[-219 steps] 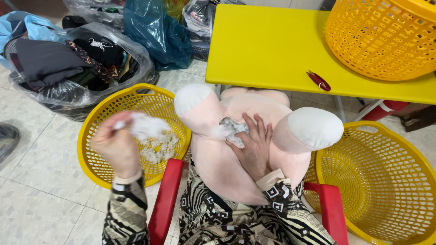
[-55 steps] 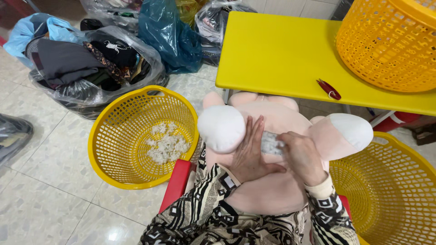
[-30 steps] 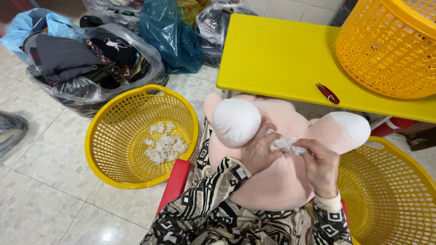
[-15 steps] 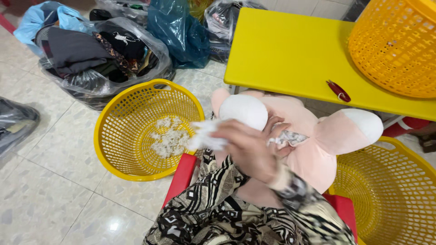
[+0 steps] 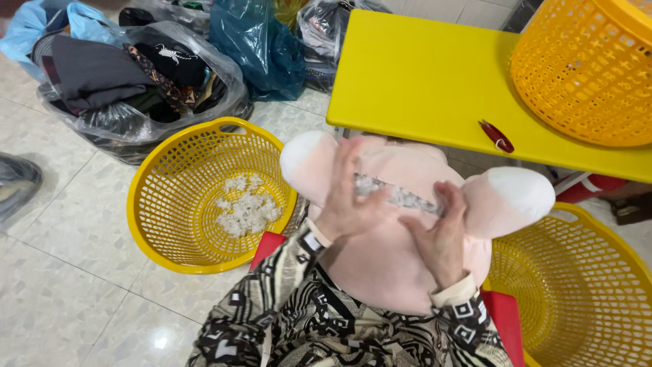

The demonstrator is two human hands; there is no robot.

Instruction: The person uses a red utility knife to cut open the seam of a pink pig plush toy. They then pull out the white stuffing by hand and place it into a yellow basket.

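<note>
A pink plush toy is lying across the person's lap, its two rounded limbs with white ends sticking up toward the yellow table. A seam along its upper side is gaping open, and white stuffing is showing in the slit as a ragged, fluffy strip. The left hand is resting on the toy beside the left white-tipped limb, fingers spread and pressing at the near end of the opening; it is not clenching anything that can be made out. The right hand is lying flat and loose on the pink fabric just below the other end of the slit, fingertips touching the stuffing.

On the tiled floor to the left, a yellow basket is holding a small heap of the same white filling. A second yellow basket is standing at the right, touching the toy's side. Red snips are lying on the table near an overturned orange-yellow basket.
</note>
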